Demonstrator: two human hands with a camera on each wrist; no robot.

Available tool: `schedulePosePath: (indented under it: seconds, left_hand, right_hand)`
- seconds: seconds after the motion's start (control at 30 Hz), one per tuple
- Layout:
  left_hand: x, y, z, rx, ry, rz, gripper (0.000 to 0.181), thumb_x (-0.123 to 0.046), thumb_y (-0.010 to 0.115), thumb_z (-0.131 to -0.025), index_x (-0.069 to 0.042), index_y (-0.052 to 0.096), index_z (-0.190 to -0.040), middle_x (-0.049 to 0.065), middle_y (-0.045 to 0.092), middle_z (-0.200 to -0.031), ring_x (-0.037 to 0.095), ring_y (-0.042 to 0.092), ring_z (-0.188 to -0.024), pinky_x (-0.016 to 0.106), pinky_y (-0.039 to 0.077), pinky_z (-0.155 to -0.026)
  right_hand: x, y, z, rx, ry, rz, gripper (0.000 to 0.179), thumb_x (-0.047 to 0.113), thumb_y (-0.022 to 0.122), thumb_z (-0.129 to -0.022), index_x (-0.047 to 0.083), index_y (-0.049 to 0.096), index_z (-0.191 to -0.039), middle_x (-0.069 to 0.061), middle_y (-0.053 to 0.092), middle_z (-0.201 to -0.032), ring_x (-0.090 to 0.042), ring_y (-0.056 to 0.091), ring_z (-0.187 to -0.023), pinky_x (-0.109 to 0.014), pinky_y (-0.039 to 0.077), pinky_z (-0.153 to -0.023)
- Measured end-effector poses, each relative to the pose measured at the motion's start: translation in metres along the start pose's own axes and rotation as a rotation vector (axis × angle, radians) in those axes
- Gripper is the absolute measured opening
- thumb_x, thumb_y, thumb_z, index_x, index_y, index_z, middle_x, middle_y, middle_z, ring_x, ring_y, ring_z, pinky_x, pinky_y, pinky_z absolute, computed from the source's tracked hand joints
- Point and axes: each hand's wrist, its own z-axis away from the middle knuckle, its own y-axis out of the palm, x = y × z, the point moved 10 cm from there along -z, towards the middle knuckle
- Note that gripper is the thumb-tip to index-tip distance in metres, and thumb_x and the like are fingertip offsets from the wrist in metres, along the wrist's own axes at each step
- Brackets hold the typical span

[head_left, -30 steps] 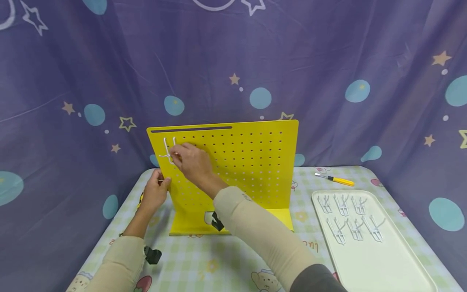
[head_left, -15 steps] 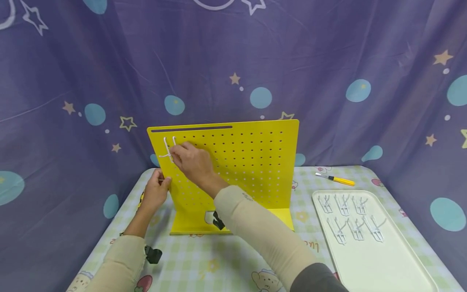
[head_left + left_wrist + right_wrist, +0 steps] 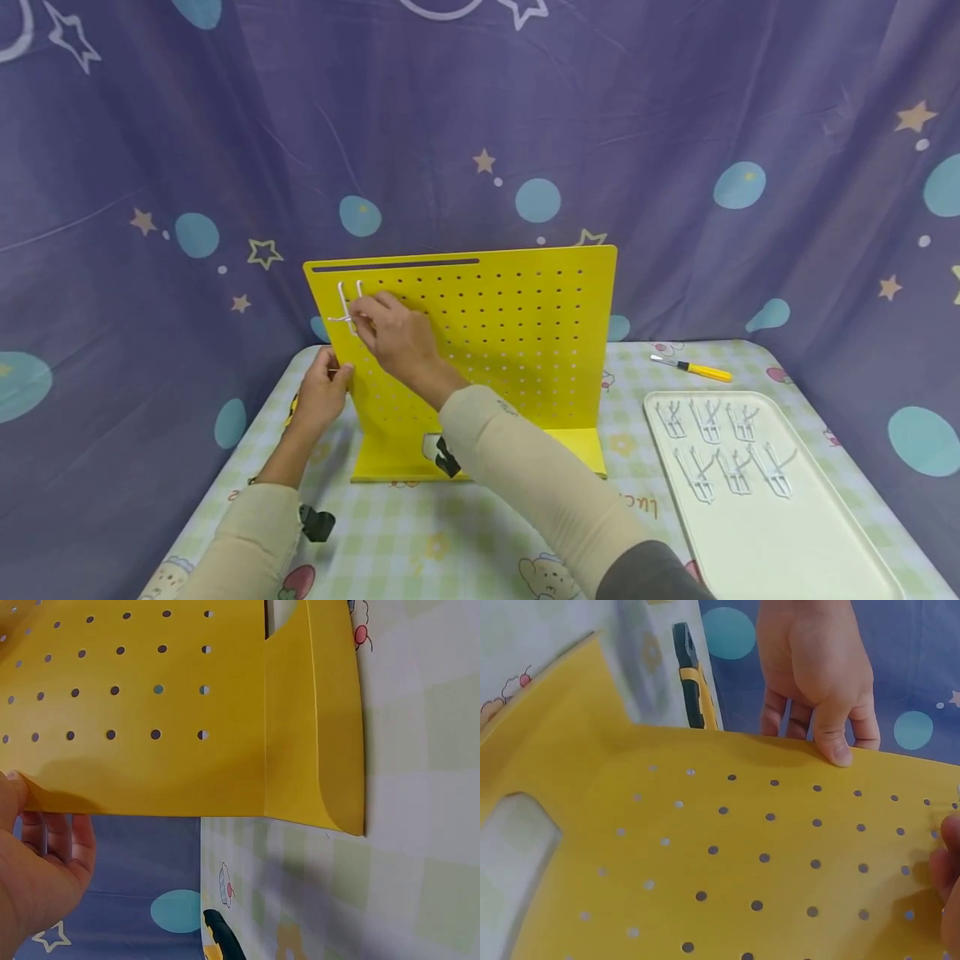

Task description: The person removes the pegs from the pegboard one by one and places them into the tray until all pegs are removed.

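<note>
A yellow pegboard point(image 3: 517, 358) stands upright on its base, its face full of small round holes. At its upper left corner a white wire hook point(image 3: 343, 308) lies against the board, and my right hand point(image 3: 397, 337) pinches it with fingertips and thumb, hiding part of the wire. My left hand point(image 3: 324, 392) grips the board's left edge lower down. In the left wrist view the thumb of the left hand point(image 3: 45, 862) is on the front face and its fingers are behind. The right wrist view shows the same grip on the edge of the pegboard point(image 3: 780, 840).
A cream tray point(image 3: 795, 542) at the right holds several white wire hooks point(image 3: 737, 471) in two rows. Behind it lies a screwdriver point(image 3: 705, 371) with a yellow handle. A black and yellow tool point(image 3: 690, 675) lies behind the board's left side. A purple curtain point(image 3: 450, 108) hangs behind the table.
Both hands keep their places on the hook and the board edge. The whole head view has shifted very slightly.
</note>
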Motion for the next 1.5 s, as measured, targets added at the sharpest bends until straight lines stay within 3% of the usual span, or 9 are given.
schedulePosePath:
  seconds: [0.23, 0.5, 0.77, 0.97, 1.23, 1.5]
  left_hand:
    - [-0.003, 0.0021, -0.0002, -0.008, 0.007, -0.018, 0.02, -0.014, 0.048, -0.107, -0.002, 0.049, -0.123, 0.019, 0.061, -0.108, 0.012, 0.057, -0.086, 0.02, 0.047, -0.073]
    - [-0.0008, -0.0001, 0.0011, -0.021, 0.011, -0.039, 0.019, -0.016, 0.048, -0.108, -0.004, 0.049, -0.122, 0.018, 0.061, -0.107, 0.012, 0.057, -0.086, 0.022, 0.048, -0.073]
    - [0.0004, 0.001, 0.0028, 0.002, 0.004, -0.038, 0.02, -0.021, 0.046, -0.109, -0.005, 0.048, -0.121, 0.016, 0.059, -0.102, 0.015, 0.057, -0.087, 0.027, 0.048, -0.072]
    - [-0.0011, -0.0001, 0.0031, -0.002, 0.008, -0.045, 0.022, -0.022, 0.046, -0.109, -0.004, 0.048, -0.122, 0.017, 0.06, -0.104, 0.02, 0.059, -0.09, 0.027, 0.048, -0.075]
    - [-0.0003, -0.0019, 0.0021, -0.003, 0.0, -0.058, 0.02, -0.021, 0.045, -0.109, -0.004, 0.047, -0.119, 0.018, 0.06, -0.101, 0.026, 0.06, -0.092, 0.028, 0.048, -0.074]
    - [-0.0001, -0.0006, 0.0013, -0.018, -0.006, -0.047, 0.016, -0.017, 0.047, -0.108, -0.004, 0.048, -0.118, 0.019, 0.06, -0.104, 0.027, 0.06, -0.095, 0.028, 0.048, -0.078]
  right_hand:
    - [-0.0039, 0.0009, 0.0023, -0.012, 0.021, -0.065, 0.01, 0.026, 0.062, -0.103, 0.023, 0.071, -0.105, 0.004, 0.067, -0.097, -0.011, 0.056, -0.064, -0.016, 0.045, -0.054]
    - [0.0016, -0.0003, -0.0006, 0.015, -0.03, 0.01, 0.01, 0.029, 0.062, -0.103, 0.024, 0.069, -0.108, 0.004, 0.069, -0.101, -0.011, 0.052, -0.059, -0.017, 0.045, -0.052]
    - [-0.0047, 0.0026, -0.0033, 0.087, 0.057, -0.036, 0.012, 0.032, 0.062, -0.102, 0.025, 0.071, -0.106, 0.008, 0.07, -0.097, -0.007, 0.055, -0.066, -0.013, 0.042, -0.055]
    - [-0.0041, 0.0019, -0.0037, 0.098, 0.063, -0.024, 0.015, 0.033, 0.065, -0.101, 0.027, 0.073, -0.112, 0.008, 0.069, -0.096, -0.007, 0.053, -0.064, -0.012, 0.041, -0.055]
    - [-0.0025, 0.0006, -0.0046, 0.061, 0.073, -0.013, 0.016, 0.036, 0.065, -0.099, 0.028, 0.076, -0.108, 0.01, 0.072, -0.097, -0.006, 0.064, -0.074, -0.014, 0.048, -0.06]
    - [0.0026, -0.0047, -0.0005, -0.078, 0.054, -0.021, 0.012, 0.033, 0.068, -0.096, 0.025, 0.077, -0.101, 0.009, 0.072, -0.092, -0.005, 0.068, -0.076, -0.016, 0.05, -0.061]
